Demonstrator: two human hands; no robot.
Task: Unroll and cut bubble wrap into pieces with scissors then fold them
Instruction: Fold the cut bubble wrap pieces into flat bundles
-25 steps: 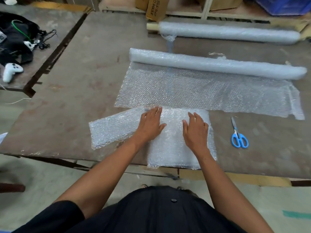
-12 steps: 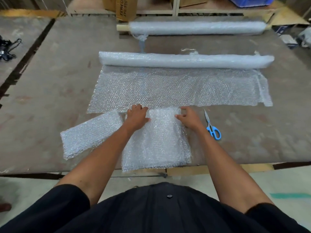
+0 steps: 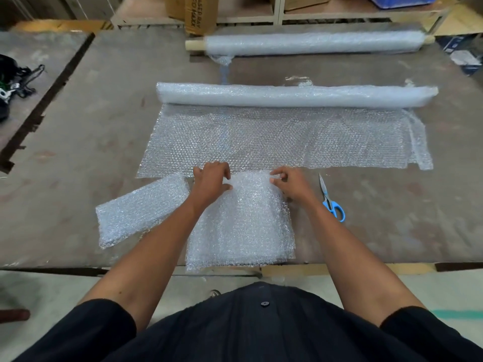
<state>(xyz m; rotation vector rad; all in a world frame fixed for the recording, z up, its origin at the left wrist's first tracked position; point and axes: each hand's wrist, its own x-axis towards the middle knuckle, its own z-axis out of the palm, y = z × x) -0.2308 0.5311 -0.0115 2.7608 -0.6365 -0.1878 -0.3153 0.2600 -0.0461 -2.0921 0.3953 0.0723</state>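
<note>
A person in a dark top stands at the near edge of a big brown wooden table (image 3: 91, 131). Right in front of them lies a cut piece of clear bubble wrap (image 3: 243, 226). Its near edge hangs a little over the table's edge. Its far edge is lifted up off the table.

The left hand (image 3: 211, 180) has its fingers curled over the far left corner of this piece and grips it. The right hand (image 3: 291, 185) pinches the far right corner between its thumb and fingers. The two hands are apart, one at each corner.

Just to the left of this piece lies another folded piece of bubble wrap (image 3: 141, 210), set at a slant.

A pair of scissors with blue handles (image 3: 331, 198) lies flat on the table, just right of the right hand, not touched. Its blades are closed and point to the far side.

Past the hands, a wide flat sheet of bubble wrap (image 3: 282, 139) is spread out from a long roll of bubble wrap (image 3: 295, 95). Farther away lies a second long roll on a pale tube (image 3: 308, 43). A brown cardboard box (image 3: 200, 13) stands at the far edge.
</note>
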